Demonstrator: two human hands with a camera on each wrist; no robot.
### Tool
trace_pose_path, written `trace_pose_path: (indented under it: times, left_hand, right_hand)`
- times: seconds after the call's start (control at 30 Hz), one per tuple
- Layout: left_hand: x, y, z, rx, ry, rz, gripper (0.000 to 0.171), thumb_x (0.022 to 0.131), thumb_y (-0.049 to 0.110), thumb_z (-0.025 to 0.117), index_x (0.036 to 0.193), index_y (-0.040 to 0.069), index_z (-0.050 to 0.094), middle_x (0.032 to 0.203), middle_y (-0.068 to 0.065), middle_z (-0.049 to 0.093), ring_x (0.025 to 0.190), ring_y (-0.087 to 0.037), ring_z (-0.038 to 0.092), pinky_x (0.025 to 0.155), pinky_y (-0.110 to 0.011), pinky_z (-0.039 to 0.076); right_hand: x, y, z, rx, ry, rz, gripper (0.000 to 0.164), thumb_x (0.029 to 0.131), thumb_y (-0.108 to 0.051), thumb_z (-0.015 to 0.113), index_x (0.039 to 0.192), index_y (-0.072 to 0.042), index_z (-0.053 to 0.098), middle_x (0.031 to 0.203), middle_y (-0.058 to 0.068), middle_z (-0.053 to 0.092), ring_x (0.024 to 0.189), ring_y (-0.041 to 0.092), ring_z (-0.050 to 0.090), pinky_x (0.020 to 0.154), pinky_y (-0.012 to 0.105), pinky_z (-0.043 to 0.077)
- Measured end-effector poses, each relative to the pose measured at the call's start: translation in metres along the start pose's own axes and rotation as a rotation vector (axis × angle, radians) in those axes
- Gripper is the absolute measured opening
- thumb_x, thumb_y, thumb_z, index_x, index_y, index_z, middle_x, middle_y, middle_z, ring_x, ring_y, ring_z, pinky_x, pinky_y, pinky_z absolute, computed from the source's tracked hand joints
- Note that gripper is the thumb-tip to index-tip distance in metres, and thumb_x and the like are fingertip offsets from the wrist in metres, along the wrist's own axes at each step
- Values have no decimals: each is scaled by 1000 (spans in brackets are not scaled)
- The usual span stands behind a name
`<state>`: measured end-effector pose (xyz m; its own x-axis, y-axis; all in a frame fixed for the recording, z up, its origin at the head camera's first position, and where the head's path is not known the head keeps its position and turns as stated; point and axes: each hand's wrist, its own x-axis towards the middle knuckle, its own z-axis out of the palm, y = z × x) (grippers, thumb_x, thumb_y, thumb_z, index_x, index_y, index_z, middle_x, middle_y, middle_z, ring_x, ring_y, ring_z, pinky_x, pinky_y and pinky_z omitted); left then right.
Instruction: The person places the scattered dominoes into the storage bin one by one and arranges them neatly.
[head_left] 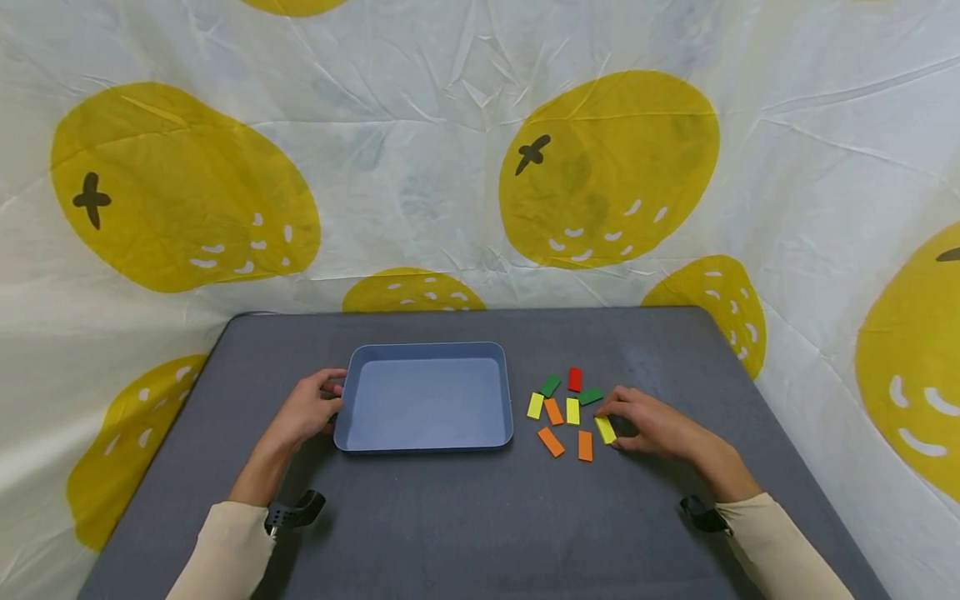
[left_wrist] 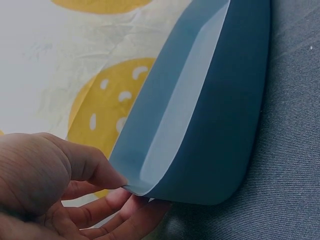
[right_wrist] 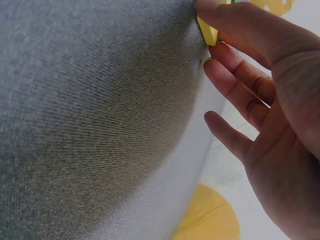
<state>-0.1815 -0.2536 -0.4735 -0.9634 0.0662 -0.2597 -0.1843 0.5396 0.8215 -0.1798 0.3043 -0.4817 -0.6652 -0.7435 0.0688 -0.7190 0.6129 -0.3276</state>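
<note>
A blue-grey rectangular tray (head_left: 427, 450) lies on the table with nothing in it. My left hand (head_left: 306, 407) is at its left side; in the left wrist view, the thumb (left_wrist: 102, 172) and fingers pinch the tray's rim (left_wrist: 137, 192) near a corner. To the right, my right hand (head_left: 651, 423) pinches a small yellow rectangular block (head_left: 605, 430) between thumb and fingers. The right wrist view shows only part of this yellow block (right_wrist: 207, 31), with the thumb covering the rest and the other fingers spread.
Between tray and right hand lie loose blocks: a red one (head_left: 575, 379), two green (head_left: 551, 385), two yellow (head_left: 573, 411) and three orange (head_left: 585, 446). They rest on a dark grey table (head_left: 480, 517). A white curtain (head_left: 405, 183) with yellow fruit shapes hangs behind.
</note>
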Motion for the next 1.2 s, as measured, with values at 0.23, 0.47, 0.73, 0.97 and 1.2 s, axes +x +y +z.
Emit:
trace_pose_path:
  times: [0.23, 0.47, 0.73, 0.97, 1.2]
  left_hand:
    - [-1, 2, 0, -16, 0, -7, 55, 98, -4, 52, 151, -4, 38, 127, -30, 51, 96, -34, 60, 64, -39, 59]
    - [-1, 1, 0, -4, 9, -1, 55, 97, -5, 53, 150, -5, 39, 127, -31, 50, 96, -35, 60, 62, -40, 59]
    - [-1, 2, -2, -21, -8, -19, 56, 97, -4, 53, 151, -5, 38, 129, -31, 50, 100, -37, 61, 64, -42, 60]
    - [0, 3, -3, -37, -10, -40, 56, 97, -1, 54, 151, -3, 40, 130, -30, 51, 107, -38, 60, 69, -44, 61]
    - [0, 3, -3, -40, -10, -38, 55, 97, -2, 53, 151, -3, 40, 130, -30, 51, 105, -38, 60, 69, -43, 61]
  right_hand:
    - [4, -5, -5, -16, -4, 39, 42, 83, -15, 84, 122, -8, 70, 112, 2, 62, 99, 20, 59, 84, 44, 55]
    - [16, -19, -17, -15, 37, 47, 41, 82, -16, 85, 120, -9, 71, 108, 1, 63, 96, 22, 59, 82, 40, 55]
    - [35, -33, -28, -5, 89, 22, 43, 79, -15, 87, 119, -9, 71, 106, -3, 62, 94, 12, 56, 80, 35, 56]
    - [57, -42, -37, 47, 79, 42, 40, 82, -21, 85, 119, -13, 70, 108, -4, 61, 94, 9, 55, 81, 38, 56]
    - [82, -51, -44, 99, 51, 50, 40, 85, -25, 82, 122, -17, 69, 112, -4, 62, 95, 10, 57, 80, 37, 56]
